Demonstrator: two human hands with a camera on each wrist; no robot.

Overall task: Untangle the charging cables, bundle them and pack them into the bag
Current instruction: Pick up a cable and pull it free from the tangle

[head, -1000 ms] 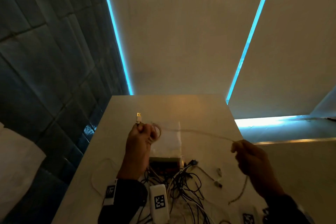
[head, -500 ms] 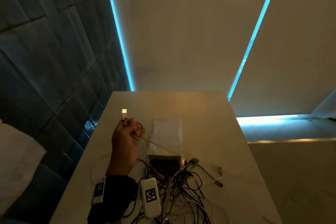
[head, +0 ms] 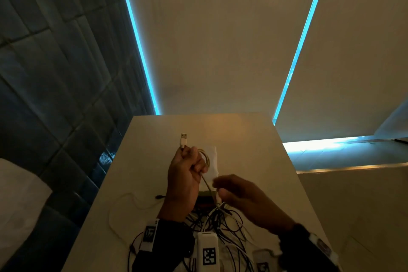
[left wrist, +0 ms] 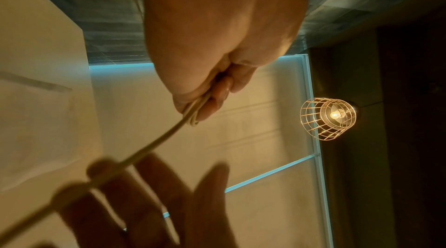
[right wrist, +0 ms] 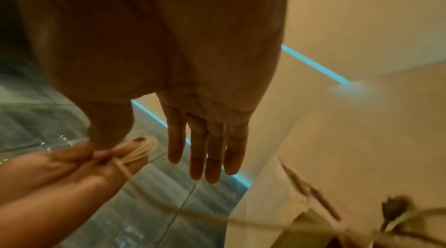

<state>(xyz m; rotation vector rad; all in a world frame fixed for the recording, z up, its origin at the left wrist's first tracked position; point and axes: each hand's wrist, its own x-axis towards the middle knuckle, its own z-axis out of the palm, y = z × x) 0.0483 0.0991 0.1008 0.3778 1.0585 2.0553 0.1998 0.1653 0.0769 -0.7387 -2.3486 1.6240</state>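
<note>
The white USB cable sits half-coiled in my left hand, fingers curled tight around its loops above the table, with one USB-A plug poking up past the knuckles. One free strand runs down from that fist toward my right hand, whose four fingers are stretched out straight; the strand lies across the fingers in the left wrist view, but whether they pinch it I cannot tell. Below both hands lies one tangle of black and white cables. One white bag rests flat beyond the hands. One caged lamp glows overhead.
</note>
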